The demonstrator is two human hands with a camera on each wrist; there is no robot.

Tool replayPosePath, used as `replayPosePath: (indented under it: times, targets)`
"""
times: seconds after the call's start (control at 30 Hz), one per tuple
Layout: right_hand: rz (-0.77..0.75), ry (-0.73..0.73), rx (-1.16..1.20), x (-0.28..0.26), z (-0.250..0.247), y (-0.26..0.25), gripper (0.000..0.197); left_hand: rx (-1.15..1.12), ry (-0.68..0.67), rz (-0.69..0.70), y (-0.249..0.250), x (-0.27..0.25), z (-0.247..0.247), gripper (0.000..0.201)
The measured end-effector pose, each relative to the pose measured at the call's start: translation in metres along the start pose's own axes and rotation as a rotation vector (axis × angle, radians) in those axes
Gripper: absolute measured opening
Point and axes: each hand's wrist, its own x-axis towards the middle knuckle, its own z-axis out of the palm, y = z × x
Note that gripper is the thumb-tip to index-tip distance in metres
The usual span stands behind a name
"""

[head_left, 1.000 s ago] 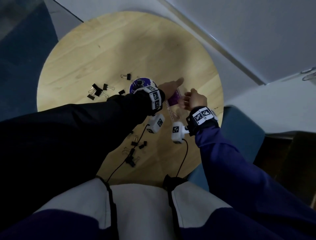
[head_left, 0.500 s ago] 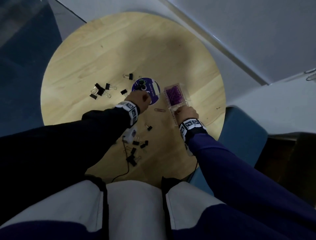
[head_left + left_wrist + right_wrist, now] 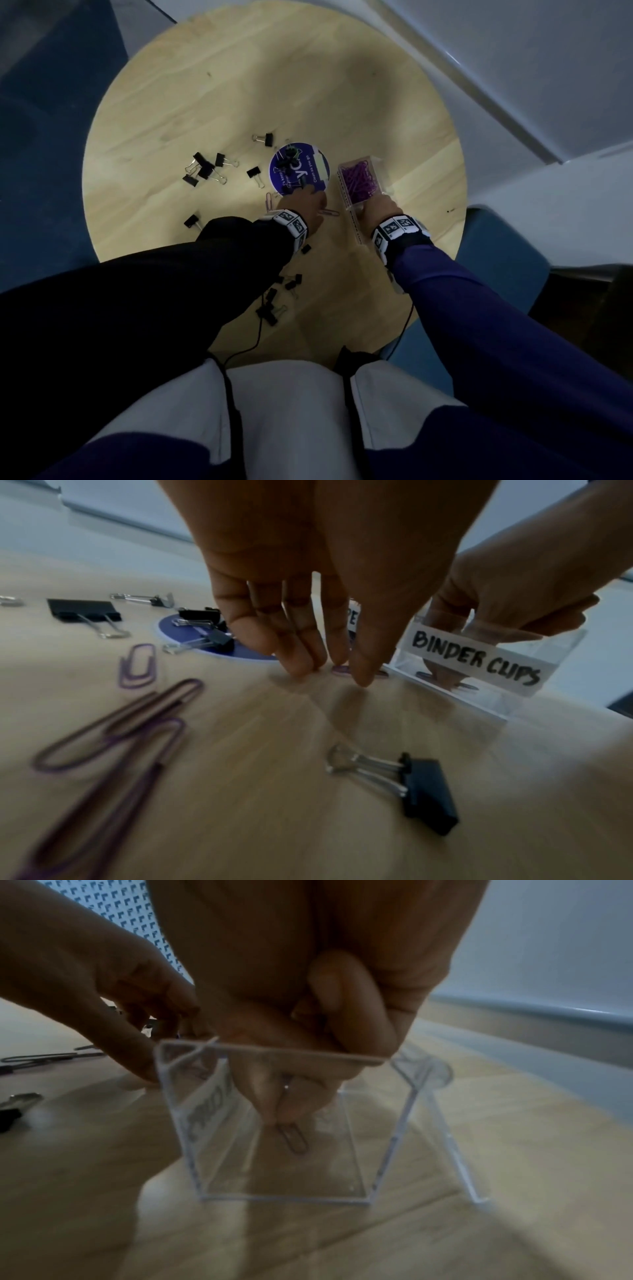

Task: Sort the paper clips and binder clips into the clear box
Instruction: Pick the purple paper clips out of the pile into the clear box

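A clear two-part box [image 3: 346, 202] stands right of the table's middle; its far part holds several purple paper clips [image 3: 359, 180]. Its near part carries a "BINDER CLIPS" label [image 3: 472, 658]. My right hand [image 3: 284, 1118] reaches down into that near part and pinches a paper clip [image 3: 296, 1139] just above the floor. My left hand [image 3: 337, 673] points straight fingers at the table left of the box, thumb and fingertips [image 3: 308, 666] touching a purple paper clip [image 3: 341, 669] that lies flat. Black binder clips [image 3: 205, 168] are scattered to the left.
A purple round disc [image 3: 308, 171] with binder clips on it lies just beyond my left hand. More binder clips [image 3: 274, 301] lie near the front edge, one [image 3: 424, 785] close under my left wrist. Loose purple paper clips [image 3: 137, 666] lie left of it. A wall runs behind the table.
My left hand has drawn back from over the box and come down on the table to its left. My right hand has dipped into the near part of the box.
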Motion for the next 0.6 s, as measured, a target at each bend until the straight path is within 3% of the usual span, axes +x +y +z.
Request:
replayPosePath:
  times: [0.23,0.37,0.47,0.53,0.6]
  targets:
    - [-0.088,-0.088,-0.102,0.001,-0.002,0.004,0.022,0.000,0.044,0.017,0.002,-0.001,0.008,0.027]
    - [-0.117,-0.059,-0.045,-0.003,-0.004,0.009,0.012,0.041,0.051,0.017,0.003,-0.002,0.010,0.026]
    - [-0.104,-0.004,0.145,-0.011,-0.012,0.017,0.027,0.018,0.019,-0.014,0.003,-0.002,0.007,0.027]
    - [-0.078,0.056,0.348,-0.017,-0.022,0.026,0.024,-0.103,0.037,-0.050,0.003,-0.004,-0.001,0.023]
    - [-0.079,0.117,0.527,-0.026,-0.036,0.030,0.019,-0.249,0.136,-0.080,0.002,-0.006,-0.011,0.020]
